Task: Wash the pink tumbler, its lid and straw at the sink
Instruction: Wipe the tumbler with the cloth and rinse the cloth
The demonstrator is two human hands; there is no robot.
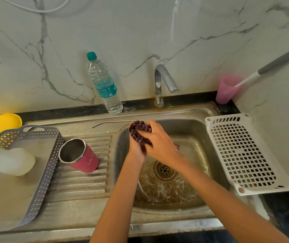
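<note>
Cloth (139, 131) bunched in my left hand (136, 150) and right hand (157, 140), both gripping it over sink (157, 213), pink tumbler (85, 159) standing left on drainboard (80, 183), straw (114, 122) just behind.

- The single view comes from a camera worn on the person's head. It looks forward and steeply down at the sink (201, 134).
- It is close to the work: both forearms enter from the lower edge. The left hand (136, 149) and right hand (159, 142), which grip a striped cloth (138, 130), lie near the middle of the frame.
- The lens is wide, so straight edges bend near the borders. The frame reaches from the grey basket (52, 155) at the left to the white rack (242, 155) at the right.
- The upper half shows the marble wall (140, 32) behind the tap (161, 81), so the camera faces this wall.
</note>
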